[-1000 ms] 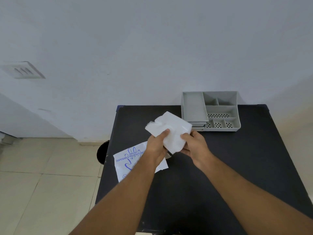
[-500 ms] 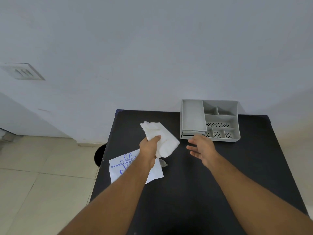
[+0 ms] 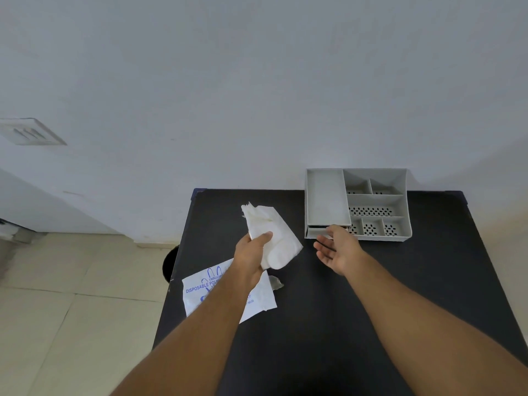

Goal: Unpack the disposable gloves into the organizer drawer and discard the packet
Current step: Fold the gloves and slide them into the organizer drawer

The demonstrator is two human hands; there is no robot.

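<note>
— Gloves point(image 3: 271, 238): where are they, and who has them?

— Left hand point(image 3: 251, 254) has them. It is closed around the white stack, thumb pressed across the front near the stack's middle, fingers hidden behind. The stack stands tilted above the black table point(image 3: 314, 324), its ragged top edge sticking out above the grip and a rounded lower corner hanging below and to the right of it.

— And the right hand point(image 3: 337, 250)?

— Empty. Fingers spread and loosely curved, palm turned toward the left hand. It sits to the right of the gloves with a clear gap of table between them. Its fingertips reach the front left corner of the grey organizer point(image 3: 397, 201), right at the drawer point(image 3: 315, 232) under the long flat compartment. Whether they actually touch the drawer front I cannot tell.

— Is the drawer pulled out?

— It shows a dark slit above its front, with the front standing only slightly out, if at all.

— Where is the packet point(image 3: 200, 290)?

— Flat on the table, below the left hand's grip and partly hidden under that forearm, at the table's left edge. White with blue printing; "DISPOSABLE" is readable. A small torn scrap point(image 3: 276, 282) lies just beside its upper right corner.

— Anything in the organizer compartments?

— Only their perforated floors show.
</note>
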